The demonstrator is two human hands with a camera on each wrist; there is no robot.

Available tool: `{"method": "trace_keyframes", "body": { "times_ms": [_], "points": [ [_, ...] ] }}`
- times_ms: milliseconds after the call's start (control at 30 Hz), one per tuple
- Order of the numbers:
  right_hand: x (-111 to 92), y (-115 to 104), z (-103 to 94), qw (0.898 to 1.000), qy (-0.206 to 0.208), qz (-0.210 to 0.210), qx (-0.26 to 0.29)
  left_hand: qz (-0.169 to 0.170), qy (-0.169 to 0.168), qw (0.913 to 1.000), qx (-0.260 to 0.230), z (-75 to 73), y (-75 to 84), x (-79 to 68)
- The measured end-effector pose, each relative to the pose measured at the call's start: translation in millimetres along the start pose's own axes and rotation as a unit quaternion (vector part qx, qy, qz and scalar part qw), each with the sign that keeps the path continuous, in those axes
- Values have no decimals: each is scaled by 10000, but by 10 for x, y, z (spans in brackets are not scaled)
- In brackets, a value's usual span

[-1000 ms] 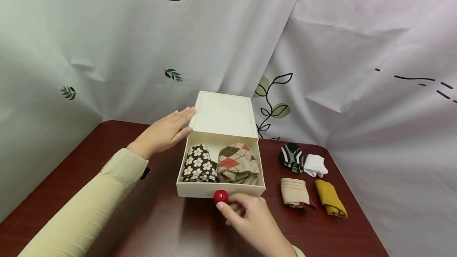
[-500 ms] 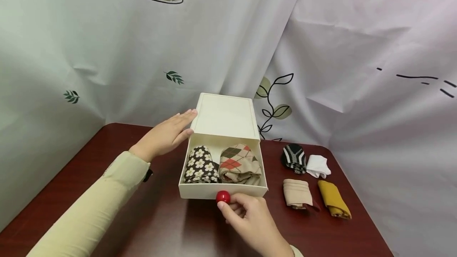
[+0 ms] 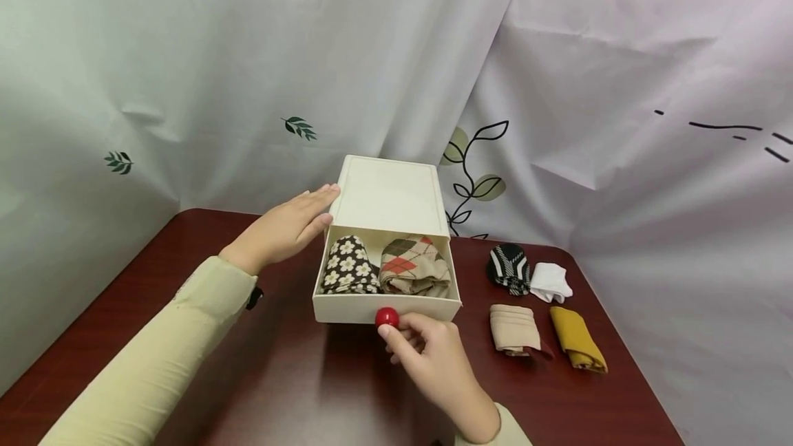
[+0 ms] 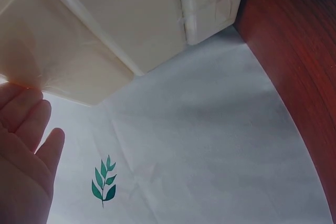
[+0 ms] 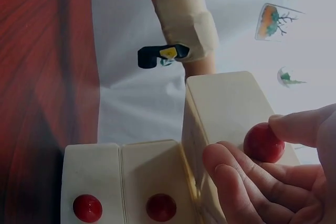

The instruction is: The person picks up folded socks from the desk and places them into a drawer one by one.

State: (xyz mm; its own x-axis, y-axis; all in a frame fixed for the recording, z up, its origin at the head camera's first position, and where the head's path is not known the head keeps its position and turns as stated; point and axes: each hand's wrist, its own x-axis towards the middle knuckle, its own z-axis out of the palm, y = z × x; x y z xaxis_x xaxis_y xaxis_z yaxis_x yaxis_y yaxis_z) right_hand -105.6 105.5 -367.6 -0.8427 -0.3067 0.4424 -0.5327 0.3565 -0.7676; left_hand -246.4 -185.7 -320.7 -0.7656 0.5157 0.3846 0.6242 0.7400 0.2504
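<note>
A white drawer unit [image 3: 390, 195] stands at the back of the table with its top drawer [image 3: 356, 309] pulled partly out. Inside the drawer lie a folded black-and-white floral sock [image 3: 348, 268] and a folded beige argyle sock [image 3: 414, 270]. My right hand [image 3: 438, 360] pinches the round red knob [image 3: 387, 317] on the drawer's front between thumb and fingers. With fingers straight, my left hand [image 3: 279, 229] rests against the unit's left side near the top. The left wrist view shows those fingertips [image 4: 29, 95] touching the pale side wall.
Lower drawers [image 5: 149, 169] with red knobs [image 5: 161, 207] show in the right wrist view. On the table's right lie folded socks: black-and-white [image 3: 509, 268], white [image 3: 550, 282], beige [image 3: 515, 329] and mustard [image 3: 579, 338]. A printed curtain [image 3: 217, 88] hangs behind.
The top drawer has slid a little way into the unit, with my right hand moving along on its knob. My left hand stays against the side. The head view has shifted slightly.
</note>
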Motion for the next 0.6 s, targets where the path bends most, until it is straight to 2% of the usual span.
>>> {"method": "trace_keyframes", "body": {
  "times_ms": [600],
  "points": [
    [419, 136, 68, 9987, 417, 194, -207, 7, 34, 10000, -4, 13, 22, 0]
  ]
}}
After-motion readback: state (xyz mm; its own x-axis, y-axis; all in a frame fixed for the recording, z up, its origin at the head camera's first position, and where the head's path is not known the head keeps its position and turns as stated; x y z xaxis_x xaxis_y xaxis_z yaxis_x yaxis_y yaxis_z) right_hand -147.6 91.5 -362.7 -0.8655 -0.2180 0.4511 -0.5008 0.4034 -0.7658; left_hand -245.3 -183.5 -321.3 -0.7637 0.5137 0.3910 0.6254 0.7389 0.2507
